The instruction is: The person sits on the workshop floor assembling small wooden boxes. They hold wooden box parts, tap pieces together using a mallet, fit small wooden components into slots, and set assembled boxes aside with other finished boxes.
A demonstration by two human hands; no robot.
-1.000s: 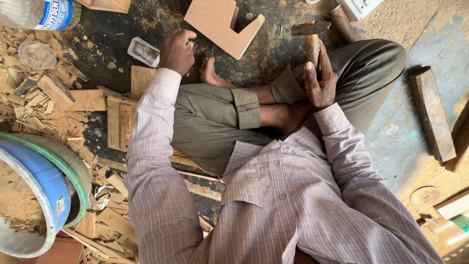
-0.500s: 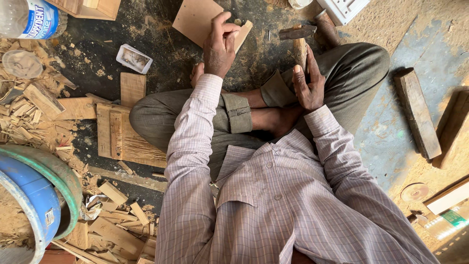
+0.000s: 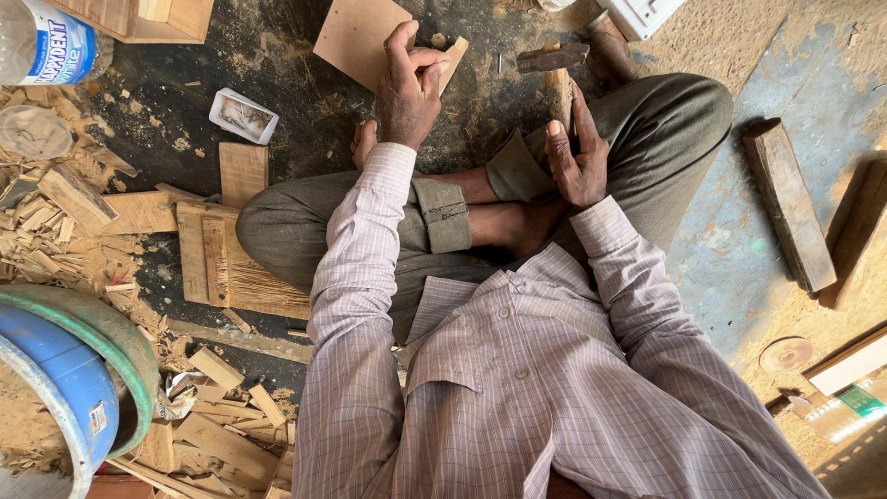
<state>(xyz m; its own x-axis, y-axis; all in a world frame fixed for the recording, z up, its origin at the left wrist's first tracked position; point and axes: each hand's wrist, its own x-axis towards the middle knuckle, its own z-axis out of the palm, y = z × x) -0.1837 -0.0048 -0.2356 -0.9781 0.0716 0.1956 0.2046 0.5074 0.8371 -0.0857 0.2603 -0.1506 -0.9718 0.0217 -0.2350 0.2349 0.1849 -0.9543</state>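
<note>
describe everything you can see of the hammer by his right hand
The hammer has a dark, worn metal head on a pale wooden handle. The head lies crosswise at the far end, near the floor; the handle runs back toward the person. The right hand wraps its lower part, fingers along the shaft, resting against the trouser knee. The head looks rusty and dull, and the grip end is hidden in the palm.

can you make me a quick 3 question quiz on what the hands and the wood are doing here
1. True or false: the left hand rests on the notched board.
2. Which hand holds the hammer by its wooden handle?
3. The small white tray lies: A) on the board, B) on the dark floor left of the left hand, C) in the blue bucket.

Key: 1 true. 2 the right hand. 3 B.
</note>
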